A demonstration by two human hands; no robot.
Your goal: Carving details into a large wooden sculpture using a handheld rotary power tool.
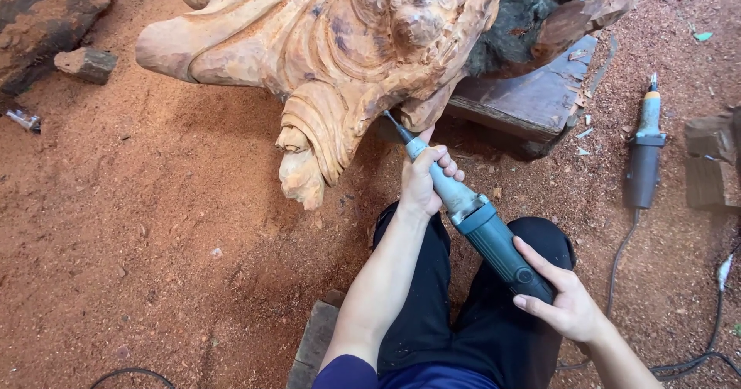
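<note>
Two power grinders were in view: one teal die grinder [471, 215] in the person's hands, and a second grinder [643, 161] lying on the sawdust-covered ground [154, 242] well to the right, its cord [617, 265] trailing toward the lower edge. One large wood carving [332, 42] rested partly on a dark wooden block [532, 99]. Two small wood offcuts [85, 63] lay at the upper left and right edges.

The left hand [426, 182] was wrapped around the grinder's slim grey neck, its fingers [446, 161] clenched on it just behind the bit. The right hand [562, 300] cupped the tool's dark rear end, fingers [540, 262] laid along the body and grasping it. The grinder ran diagonally between both hands, its tip touching the underside of the carving, beside a carved fold.
</note>
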